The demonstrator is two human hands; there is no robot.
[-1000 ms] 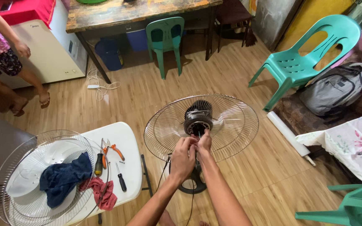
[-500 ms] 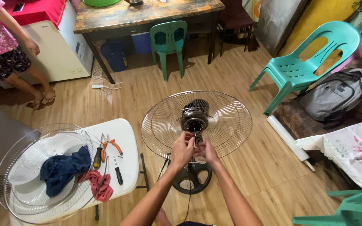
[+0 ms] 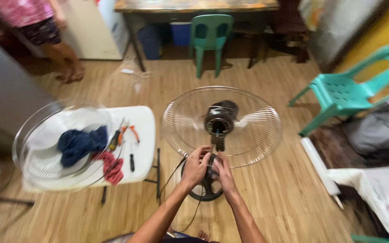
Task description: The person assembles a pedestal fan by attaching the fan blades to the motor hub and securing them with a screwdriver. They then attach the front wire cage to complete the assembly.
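Fan (image 3: 220, 123), stripped of its blades, was stood on the wooden floor (image 3: 266, 198), its rear guard (image 3: 253, 130) tilted upward around the dark motor hub (image 3: 219, 120). Both hands were met just below the hub: the left hand (image 3: 196, 165) and right hand (image 3: 220, 168) were curled together on a small part that could not be made out, over the dark round base (image 3: 203, 191). A black cord (image 3: 176, 173) was trailed from the base. To the left, a white desk (image 3: 142, 119) was loaded with the front guard (image 3: 37, 148), a blue cloth (image 3: 79, 144), a red rag (image 3: 112, 166), pliers (image 3: 129, 129) and a screwdriver (image 3: 132, 162). Green chairs (image 3: 345, 92) were stood behind and to the right. Another person's legs (image 3: 66, 58) were seen at upper left.
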